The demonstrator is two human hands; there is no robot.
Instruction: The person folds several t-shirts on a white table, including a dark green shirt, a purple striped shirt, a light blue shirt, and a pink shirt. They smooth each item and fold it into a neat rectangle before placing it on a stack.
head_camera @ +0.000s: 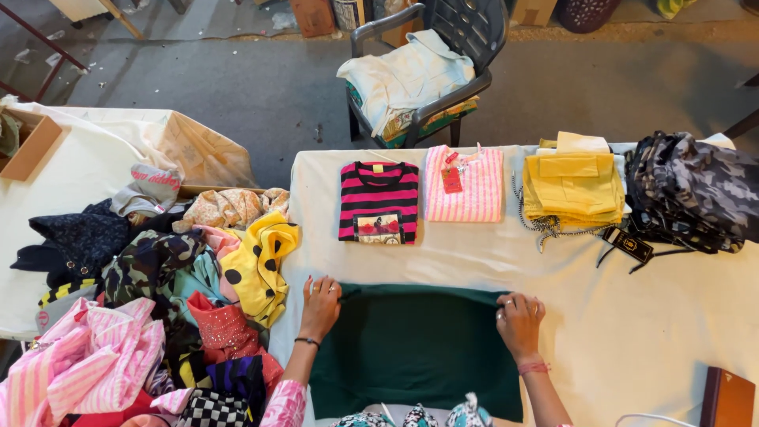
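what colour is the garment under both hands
Dark green garment, plain, shown best in the head view.

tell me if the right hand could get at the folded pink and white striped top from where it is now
Probably yes. The right hand rests on the far edge of the dark green cloth, and only bare white table cover lies between it and the folded pink and white striped top. It would need a forward stretch.

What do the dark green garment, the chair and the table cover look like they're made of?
Dark green garment, under the left hand and right hand: soft matte knit or fleece, probably; no sheen, limp edges.
Chair: moulded plastic, dark grey; slatted back, slight gloss.
Table cover: thin woven cloth, off-white, matte; creases and wrinkles show.
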